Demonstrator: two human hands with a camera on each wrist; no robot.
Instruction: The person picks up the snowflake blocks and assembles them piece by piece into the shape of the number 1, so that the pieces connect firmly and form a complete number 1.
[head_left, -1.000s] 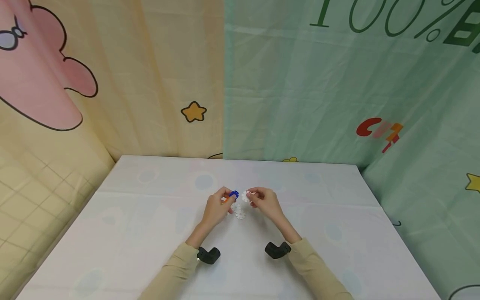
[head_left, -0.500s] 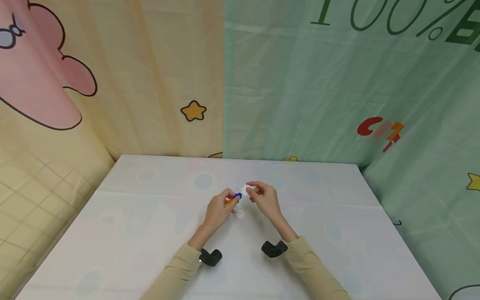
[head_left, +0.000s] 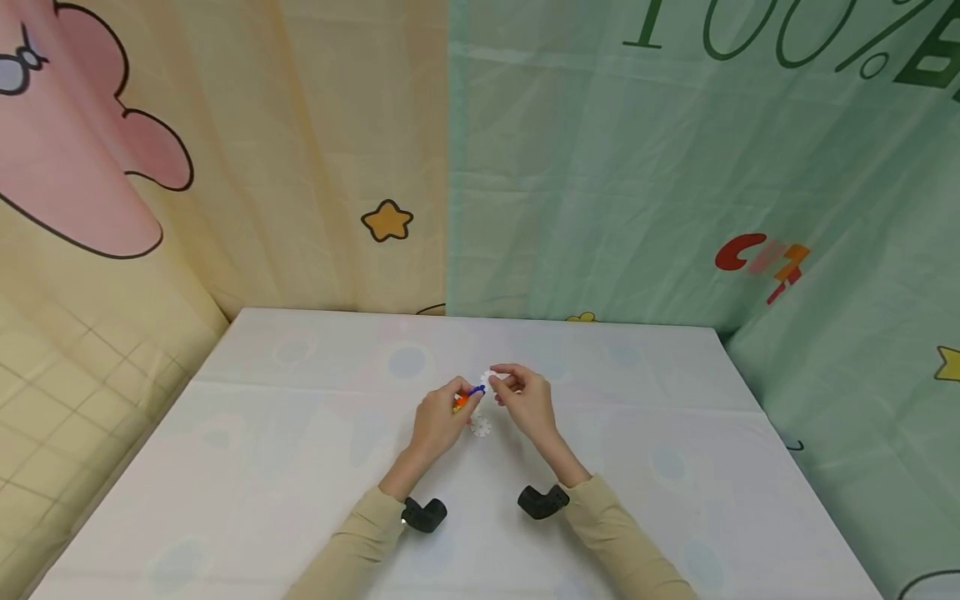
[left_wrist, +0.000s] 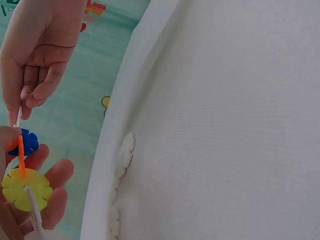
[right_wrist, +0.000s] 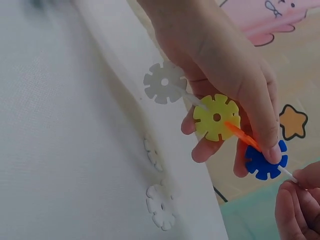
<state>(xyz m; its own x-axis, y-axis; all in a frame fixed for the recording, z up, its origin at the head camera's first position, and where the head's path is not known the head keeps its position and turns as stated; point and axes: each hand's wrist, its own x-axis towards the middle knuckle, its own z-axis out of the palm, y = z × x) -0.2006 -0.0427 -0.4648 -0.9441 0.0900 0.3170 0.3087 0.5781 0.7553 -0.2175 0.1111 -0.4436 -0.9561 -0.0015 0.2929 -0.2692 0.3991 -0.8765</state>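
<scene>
My left hand [head_left: 437,422] holds a chain of slotted snowflake discs. Its thumb and fingers pinch the blue disc [right_wrist: 262,161], from which the orange disc [right_wrist: 241,134], the yellow disc [right_wrist: 206,124] and a white disc [right_wrist: 154,90] follow, each set crosswise into its neighbour. Between thumb and fingers, my right hand [head_left: 531,407] pinches another white disc [head_left: 488,380], seen edge-on in the right wrist view, its rim meeting the blue disc's edge. Whether it sits in a slot cannot be told.
Loose white discs [right_wrist: 156,214] lie on the white-covered table [head_left: 637,500] just below the hands, also seen in the left wrist view. Printed curtains [head_left: 570,167] hang behind the table. A black wrist camera [head_left: 424,516] is strapped at each cuff.
The blue disc in my left hand has moved right and turned more edge-on. My right hand has brought its white disc up and slightly left, so the two discs now meet.
</scene>
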